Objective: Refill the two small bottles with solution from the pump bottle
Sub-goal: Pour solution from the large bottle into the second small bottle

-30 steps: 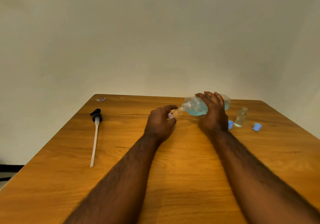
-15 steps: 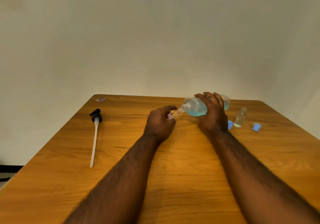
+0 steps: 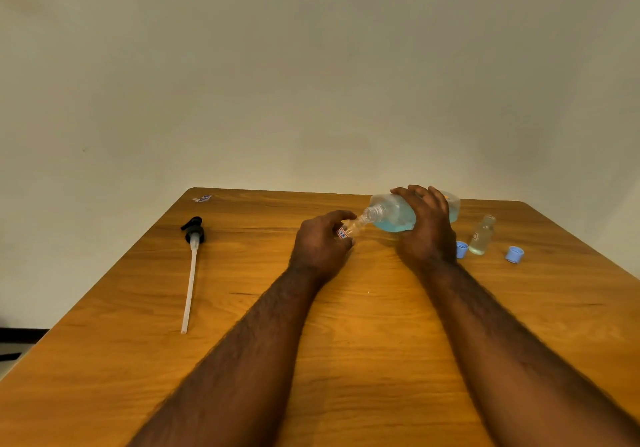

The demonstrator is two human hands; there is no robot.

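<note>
— Which step is this?
— Pouring, I judge. The right hand (image 3: 427, 228) grips the tilted pump bottle (image 3: 398, 216), its open neck at the mouth of the small bottle (image 3: 349, 230) pinched in the left hand (image 3: 320, 247), low over the table (image 3: 363, 325).
— And next?
— Probably a gentle, steady tilt, then the second small bottle (image 3: 482, 235), standing at three o'clock of the right hand.

A plain cream wall (image 3: 311, 65) fills the upper half, softly lit. A wooden table (image 3: 104, 360) with orange-brown grain and rounded far corners stands before it. At lower left, a dark strip (image 3: 20, 334) runs along the wall's foot above pale floor (image 3: 8, 363).
</note>
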